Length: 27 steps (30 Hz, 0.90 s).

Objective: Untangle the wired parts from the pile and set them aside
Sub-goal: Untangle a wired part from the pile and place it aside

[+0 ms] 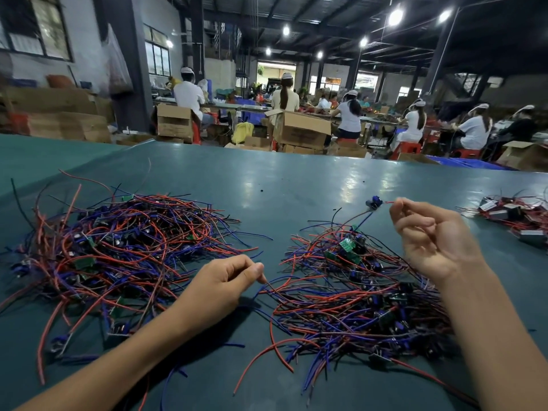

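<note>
Our left hand (221, 287) fingers (255, 269) pinch wires of the tangled red-and-blue wire pile (355, 295) on the teal desk (267, 179). Beyond, our right hand (436, 241) pinches the red lead of a small blue wired part (374, 202), held just above the pile. These look light, limp and snag-prone, so we'd grip close to the component.

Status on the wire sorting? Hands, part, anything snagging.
Left hand pinches wires at pile edge. Right hand pinches red lead, blue part lifted. Its other leads run down into the pile, likely tangled.
</note>
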Each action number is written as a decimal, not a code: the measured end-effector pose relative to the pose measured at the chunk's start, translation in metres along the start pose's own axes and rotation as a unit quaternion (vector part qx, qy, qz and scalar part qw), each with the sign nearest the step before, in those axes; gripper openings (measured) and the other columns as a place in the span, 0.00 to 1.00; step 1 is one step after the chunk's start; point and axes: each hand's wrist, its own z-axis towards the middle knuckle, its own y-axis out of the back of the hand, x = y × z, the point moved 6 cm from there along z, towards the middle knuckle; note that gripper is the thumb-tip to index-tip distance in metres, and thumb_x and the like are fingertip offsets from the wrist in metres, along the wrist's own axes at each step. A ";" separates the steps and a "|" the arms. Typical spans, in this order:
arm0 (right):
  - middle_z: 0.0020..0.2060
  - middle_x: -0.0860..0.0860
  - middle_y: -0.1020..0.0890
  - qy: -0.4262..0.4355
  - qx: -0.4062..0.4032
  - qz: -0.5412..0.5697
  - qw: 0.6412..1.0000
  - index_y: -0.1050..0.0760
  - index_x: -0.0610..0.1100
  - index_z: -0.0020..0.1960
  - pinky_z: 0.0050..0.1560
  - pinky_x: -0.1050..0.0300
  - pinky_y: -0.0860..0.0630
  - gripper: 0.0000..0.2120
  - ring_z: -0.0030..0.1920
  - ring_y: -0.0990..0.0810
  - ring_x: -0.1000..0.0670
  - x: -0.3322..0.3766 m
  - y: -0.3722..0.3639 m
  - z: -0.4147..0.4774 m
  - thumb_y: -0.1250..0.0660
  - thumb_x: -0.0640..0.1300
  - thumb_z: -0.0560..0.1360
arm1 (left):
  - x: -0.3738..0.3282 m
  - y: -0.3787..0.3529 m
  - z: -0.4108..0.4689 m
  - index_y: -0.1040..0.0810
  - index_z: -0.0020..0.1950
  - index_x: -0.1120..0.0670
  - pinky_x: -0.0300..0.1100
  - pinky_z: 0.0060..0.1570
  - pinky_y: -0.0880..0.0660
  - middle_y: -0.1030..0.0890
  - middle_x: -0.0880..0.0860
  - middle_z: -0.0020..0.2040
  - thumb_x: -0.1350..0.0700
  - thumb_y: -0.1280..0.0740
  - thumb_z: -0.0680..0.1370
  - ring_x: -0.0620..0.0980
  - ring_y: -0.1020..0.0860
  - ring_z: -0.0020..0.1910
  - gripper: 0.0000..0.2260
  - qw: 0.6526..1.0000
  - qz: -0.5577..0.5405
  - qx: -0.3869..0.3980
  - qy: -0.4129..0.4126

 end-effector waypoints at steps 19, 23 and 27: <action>0.23 0.44 0.30 -0.088 -0.281 -0.587 0.754 0.25 0.35 0.33 0.23 0.69 0.44 0.12 0.17 0.40 0.52 0.037 0.081 -0.046 0.33 0.35 0.75 | -0.003 0.000 -0.002 0.18 0.44 0.49 0.44 0.32 0.43 0.39 0.50 0.27 0.45 0.36 0.82 0.48 0.41 0.25 0.13 1.000 -0.016 0.000 0.013; 0.25 0.45 0.31 -0.142 -0.298 -0.660 0.675 0.24 0.36 0.33 0.24 0.66 0.44 0.17 0.21 0.39 0.50 0.034 0.089 -0.051 0.26 0.44 0.76 | -0.011 -0.001 -0.006 0.18 0.44 0.48 0.42 0.29 0.40 0.36 0.46 0.26 0.44 0.36 0.81 0.45 0.38 0.25 0.12 0.998 0.052 -0.011 -0.020; 0.32 0.40 0.21 0.008 -0.334 -0.723 0.605 0.22 0.35 0.35 0.37 0.54 0.28 0.22 0.34 0.24 0.42 0.049 0.060 -0.047 0.30 0.53 0.77 | -0.039 0.010 -0.015 0.19 0.45 0.50 0.35 0.32 0.32 0.25 0.45 0.31 0.51 0.34 0.82 0.43 0.28 0.29 0.09 0.977 0.153 -0.089 -0.121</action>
